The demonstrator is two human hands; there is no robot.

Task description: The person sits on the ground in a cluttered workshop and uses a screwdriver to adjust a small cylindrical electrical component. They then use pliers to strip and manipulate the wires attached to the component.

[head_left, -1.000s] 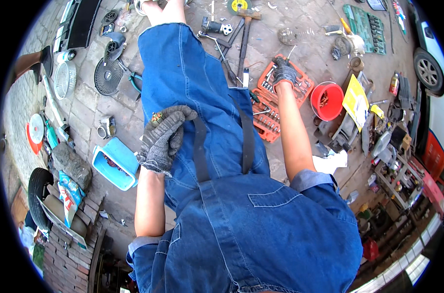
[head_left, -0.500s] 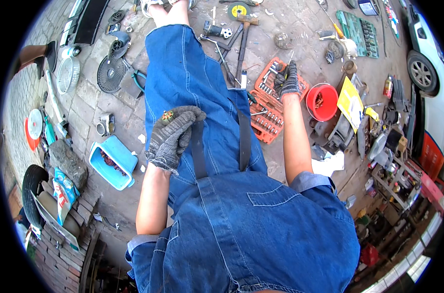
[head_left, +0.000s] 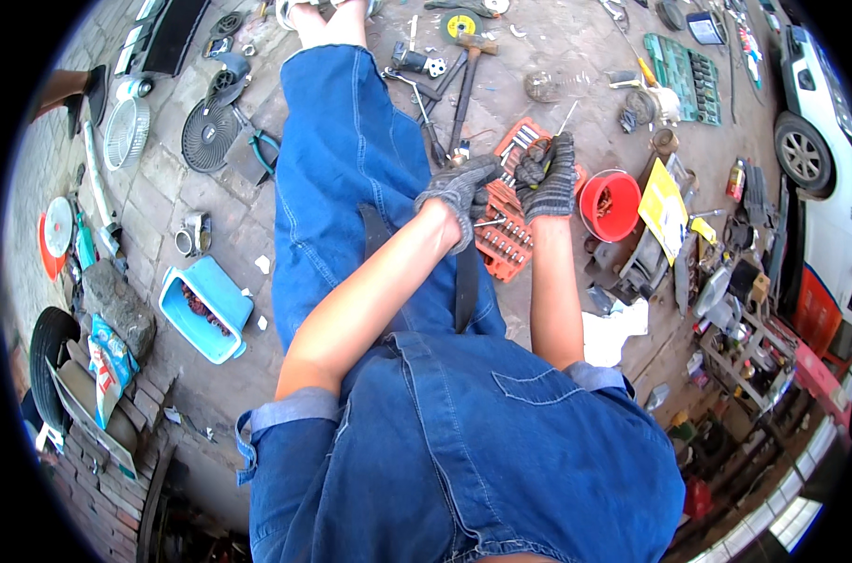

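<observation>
My left hand (head_left: pixel 456 194), in a grey knit glove, is over the left side of the orange socket case (head_left: pixel 510 230), its fingers curled; what it holds is hidden. My right hand (head_left: pixel 550 183), gloved alike, is closed on a tool with a thin metal shaft (head_left: pixel 567 115) pointing up, above the same case. The two hands are close together. The case shows rows of sockets and bits. Just right of my right hand is a red bucket (head_left: pixel 602 230) with small rusty parts in it. A hammer (head_left: pixel 463 103) and wrenches lie beyond my left hand.
My outstretched legs in blue denim cross the middle. A blue tub (head_left: pixel 224 333), fan parts (head_left: pixel 210 134) and a tyre (head_left: pixel 49 347) lie left. A green tool case (head_left: pixel 679 80), scattered metal parts and a white car (head_left: pixel 824 169) are right. Another person's leg (head_left: pixel 65 89) shows top left.
My left hand has moved from my lap up and rightward to beside my right hand over the socket case. My right hand has shifted a little lower in the picture.
</observation>
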